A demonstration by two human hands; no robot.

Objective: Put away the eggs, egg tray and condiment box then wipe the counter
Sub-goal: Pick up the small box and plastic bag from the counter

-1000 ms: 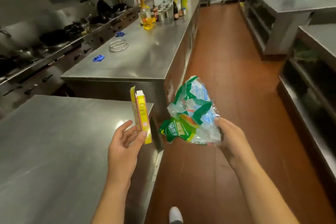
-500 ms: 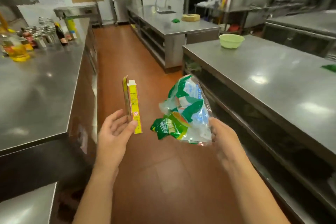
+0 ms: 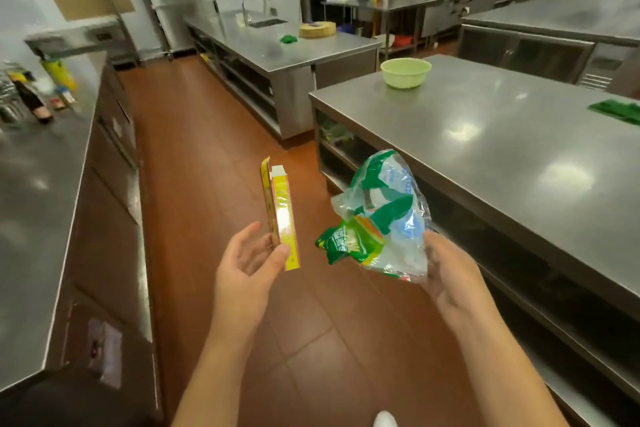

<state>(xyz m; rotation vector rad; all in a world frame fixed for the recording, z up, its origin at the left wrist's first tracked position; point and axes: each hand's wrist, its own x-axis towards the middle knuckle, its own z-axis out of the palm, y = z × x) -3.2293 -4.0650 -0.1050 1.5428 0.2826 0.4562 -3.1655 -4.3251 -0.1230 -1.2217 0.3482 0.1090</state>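
Where steel counters (image 3: pixel 502 149) flank red floor (image 3: pixel 207 184), hands carry packaging.

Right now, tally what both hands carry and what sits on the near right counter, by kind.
Yellow cardboard box, left hand: 1
Crumpled green-and-clear plastic bag, right hand: 1
Pale green plastic bowl: 1
Green cloth: 1
Total: 4

Person's view has swung right, off the stove-side counter (image 3: pixel 38 184) with the oil bottles and steel ring, onto the aisle and the right-hand counter (image 3: pixel 485 135). Green bowl (image 3: pixel 405 72) now sits nearer centre than 0.5 s ago. Green cloth (image 3: pixel 616 110) at that counter's right edge now shows more fully. The oil bottle visible at far left 0.5 s ago is out of frame.
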